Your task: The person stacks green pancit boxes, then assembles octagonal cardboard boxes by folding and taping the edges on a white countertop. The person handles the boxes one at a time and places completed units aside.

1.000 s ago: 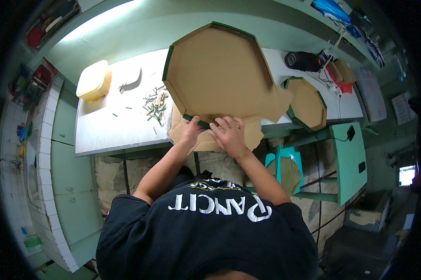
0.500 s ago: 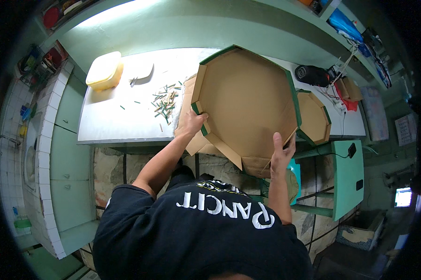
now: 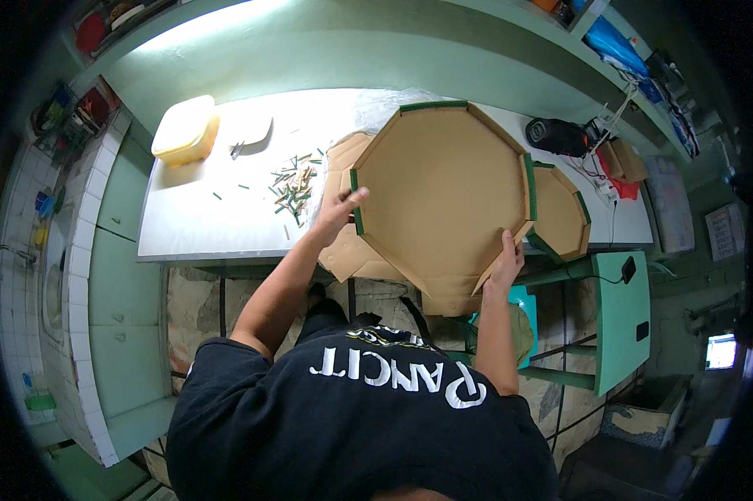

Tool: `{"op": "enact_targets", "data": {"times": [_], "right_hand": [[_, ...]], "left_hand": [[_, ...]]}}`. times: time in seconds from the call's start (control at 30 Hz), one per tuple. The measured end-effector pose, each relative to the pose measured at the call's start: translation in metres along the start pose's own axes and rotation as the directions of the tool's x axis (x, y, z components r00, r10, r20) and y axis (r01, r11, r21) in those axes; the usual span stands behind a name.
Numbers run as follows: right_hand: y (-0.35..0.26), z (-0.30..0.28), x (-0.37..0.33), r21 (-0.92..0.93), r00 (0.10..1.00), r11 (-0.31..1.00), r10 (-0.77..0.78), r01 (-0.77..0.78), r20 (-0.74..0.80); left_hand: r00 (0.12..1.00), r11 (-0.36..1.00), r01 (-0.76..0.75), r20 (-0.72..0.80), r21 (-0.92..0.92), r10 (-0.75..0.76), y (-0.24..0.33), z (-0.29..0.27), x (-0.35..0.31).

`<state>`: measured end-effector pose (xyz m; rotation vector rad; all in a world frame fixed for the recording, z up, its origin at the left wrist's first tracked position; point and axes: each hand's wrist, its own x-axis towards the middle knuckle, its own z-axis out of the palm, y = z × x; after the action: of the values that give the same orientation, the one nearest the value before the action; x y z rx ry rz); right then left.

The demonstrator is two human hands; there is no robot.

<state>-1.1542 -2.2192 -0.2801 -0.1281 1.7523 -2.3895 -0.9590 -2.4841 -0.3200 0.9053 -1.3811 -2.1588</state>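
Observation:
Between my hands is a large eight-sided cardboard tray [image 3: 443,184] with low walls, some edges covered in dark green. My left hand [image 3: 336,214] grips its left wall, thumb over the rim. At the lower right, my right hand [image 3: 505,265] holds the wall, its thumb on the inner side and the other fingers mostly hidden. The near edge has a flap that looks loose at its corner. Under and left of the tray lies a larger flat cardboard sheet [image 3: 348,250], sticking out past the table's front edge.
Small green and brown strips [image 3: 293,190] lie scattered on the white table [image 3: 201,225]. Further left are a yellow-lidded tub [image 3: 186,129] and a white flat dish [image 3: 249,130]. A smaller eight-sided tray [image 3: 560,209], a black rounded device [image 3: 555,136] and cables are on the right, near a green stool [image 3: 623,321].
The large tray has turned and come down flatter over the cardboard sheet, its far edge moving nearer. My left hand has shifted slightly left; my right hand keeps hold lower right.

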Motion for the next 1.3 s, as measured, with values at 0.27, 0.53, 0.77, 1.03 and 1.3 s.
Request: {"op": "enact_targets", "data": {"times": [0.27, 0.53, 0.77, 1.03, 1.3], "right_hand": [[0.079, -0.016, 0.028, 0.158, 0.942, 0.929, 0.327, -0.335, 0.077], [0.122, 0.016, 0.004, 0.131, 0.931, 0.922, 0.359, -0.365, 0.066], [0.135, -0.002, 0.006, 0.141, 0.853, 0.85, 0.472, -0.507, 0.224], [0.124, 0.016, -0.003, 0.064, 0.935, 0.937, 0.336, -0.344, 0.114], [0.077, -0.032, 0.004, -0.361, 0.361, -0.006, -0.002, 0.932, 0.932]], "left_hand": [[0.987, 0.958, 0.107, 0.142, -0.265, -0.071, 0.003, -0.04, 0.001], [0.966, 0.909, -0.02, -0.227, 0.417, 0.125, -0.013, -0.072, 0.027], [0.984, 0.959, 0.081, 0.175, -0.272, -0.033, -0.008, -0.085, 0.017], [0.862, 0.53, 0.199, -0.405, 0.824, 0.306, -0.012, -0.094, 0.033], [0.594, -0.079, -0.762, 0.743, 0.642, 0.309, -0.04, -0.024, -0.027]]}}
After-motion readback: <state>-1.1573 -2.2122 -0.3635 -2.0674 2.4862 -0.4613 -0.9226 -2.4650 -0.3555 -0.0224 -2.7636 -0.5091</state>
